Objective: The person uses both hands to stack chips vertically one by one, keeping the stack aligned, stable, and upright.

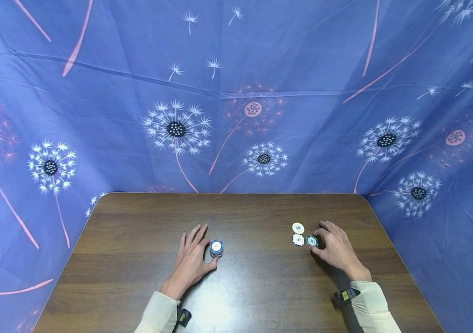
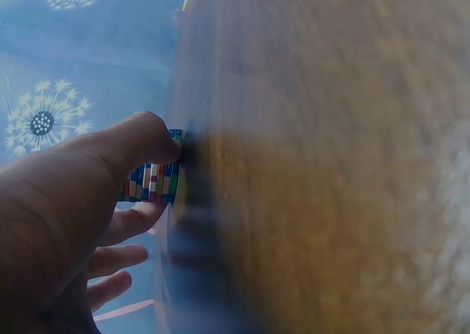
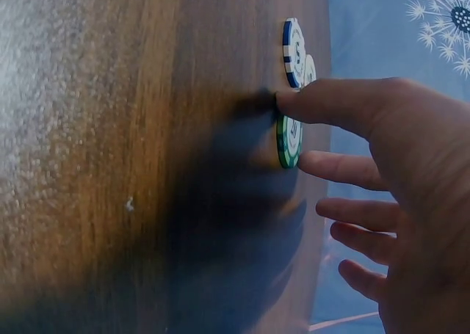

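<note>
Near the middle of the table, my left hand [image 1: 191,260] holds a stack of poker chips [image 1: 216,248] between thumb and index finger, its other fingers stretched out. The top chip is blue and white. In the left wrist view the stack [image 2: 153,181] shows layered edges of several colours. To the right, my right hand [image 1: 338,248] pinches a green poker chip [image 1: 312,241] by its rim with thumb and index finger; the chip [image 3: 289,144] lies flat at table level. Beside it lie a white-and-blue chip [image 1: 298,239] and a pale yellowish chip [image 1: 298,228].
The brown wooden table [image 1: 253,212] has rounded far corners. Behind it and at both sides hangs a blue cloth [image 1: 323,120] with dandelion prints. Each wrist wears a dark strap [image 1: 346,295]. Light glares off the table's near middle.
</note>
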### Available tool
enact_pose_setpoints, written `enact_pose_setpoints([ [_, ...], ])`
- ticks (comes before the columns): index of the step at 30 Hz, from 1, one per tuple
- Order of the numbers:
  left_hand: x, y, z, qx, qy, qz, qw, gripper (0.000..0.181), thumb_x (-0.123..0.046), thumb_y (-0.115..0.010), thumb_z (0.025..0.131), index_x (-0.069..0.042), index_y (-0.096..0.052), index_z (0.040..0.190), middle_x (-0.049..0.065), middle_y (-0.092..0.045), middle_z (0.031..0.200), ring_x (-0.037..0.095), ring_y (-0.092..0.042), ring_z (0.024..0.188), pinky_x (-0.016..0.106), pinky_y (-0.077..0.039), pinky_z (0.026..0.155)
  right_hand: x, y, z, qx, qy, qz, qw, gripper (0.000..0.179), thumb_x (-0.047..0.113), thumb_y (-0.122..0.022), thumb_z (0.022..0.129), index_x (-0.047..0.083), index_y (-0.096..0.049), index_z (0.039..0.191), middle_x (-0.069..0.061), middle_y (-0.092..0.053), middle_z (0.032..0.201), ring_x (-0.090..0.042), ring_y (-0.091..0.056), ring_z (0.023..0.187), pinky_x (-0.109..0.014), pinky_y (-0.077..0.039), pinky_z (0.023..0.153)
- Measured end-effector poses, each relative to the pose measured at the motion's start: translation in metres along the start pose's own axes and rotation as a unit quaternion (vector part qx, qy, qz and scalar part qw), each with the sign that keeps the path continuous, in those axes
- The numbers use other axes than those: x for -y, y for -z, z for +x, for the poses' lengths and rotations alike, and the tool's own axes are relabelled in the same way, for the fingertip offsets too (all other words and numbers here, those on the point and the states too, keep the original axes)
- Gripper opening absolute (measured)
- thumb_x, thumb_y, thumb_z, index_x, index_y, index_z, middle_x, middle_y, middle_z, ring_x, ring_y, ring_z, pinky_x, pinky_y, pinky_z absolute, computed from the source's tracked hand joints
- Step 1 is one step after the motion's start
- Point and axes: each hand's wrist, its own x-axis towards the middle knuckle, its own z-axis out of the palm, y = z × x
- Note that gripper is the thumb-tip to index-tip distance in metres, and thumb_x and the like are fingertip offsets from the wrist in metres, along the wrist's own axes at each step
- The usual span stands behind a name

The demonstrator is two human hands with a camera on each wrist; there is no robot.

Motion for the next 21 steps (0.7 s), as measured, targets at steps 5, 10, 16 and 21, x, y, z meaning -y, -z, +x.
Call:
enact_pose_setpoints([
  [5, -0.0004, 0.0000, 0.0003, -0.010, -0.003, 0.000, 0.9999, 0.045, -0.035, -0.092, 0.076, -0.006, -0.078, 0.108, 0.018, -0.055, 0.158, 0.040, -0.045, 0.148, 0.075, -0.034, 0.117, -0.0012, -0.0001, 0.0007, 0.011, -0.012, 0.002, 0.9999, 0.039, 0.019, -0.094, 0.078, 0.000, -0.075, 0.107, -0.037, -0.061, 0.138, -0.059, -0.051, 0.136, -0.075, -0.039, 0.110],
  [10, 0.0004, 0.0010, 0.0017, -0.002, 0.000, 0.001, 1.0000, 0.045, -0.036, -0.092, 0.077, -0.007, -0.078, 0.108, 0.018, -0.054, 0.159, 0.040, -0.045, 0.149, 0.074, -0.033, 0.118, -0.0020, -0.0006, 0.0022, 0.019, -0.019, 0.005, 0.9996, 0.036, 0.019, -0.093, 0.080, 0.002, -0.074, 0.105, -0.037, -0.060, 0.139, -0.059, -0.049, 0.138, -0.075, -0.038, 0.111],
  [16, 0.0017, 0.0011, 0.0034, 0.001, 0.000, -0.001, 1.0000, 0.044, -0.036, -0.092, 0.077, -0.008, -0.078, 0.108, 0.018, -0.054, 0.158, 0.040, -0.045, 0.149, 0.075, -0.033, 0.118, -0.0030, -0.0004, 0.0038, 0.014, -0.012, 0.007, 0.9998, 0.031, 0.018, -0.092, 0.080, 0.004, -0.073, 0.100, -0.037, -0.060, 0.139, -0.059, -0.049, 0.138, -0.075, -0.038, 0.111],
  [21, 0.0022, 0.0009, 0.0044, 0.003, 0.002, -0.002, 1.0000, 0.044, -0.036, -0.092, 0.077, -0.008, -0.078, 0.107, 0.018, -0.054, 0.159, 0.041, -0.045, 0.149, 0.075, -0.032, 0.118, -0.0048, -0.0018, 0.0051, 0.008, -0.003, 0.009, 0.9999, 0.030, 0.017, -0.092, 0.078, 0.004, -0.073, 0.097, -0.037, -0.061, 0.138, -0.058, -0.050, 0.137, -0.075, -0.038, 0.111],
])
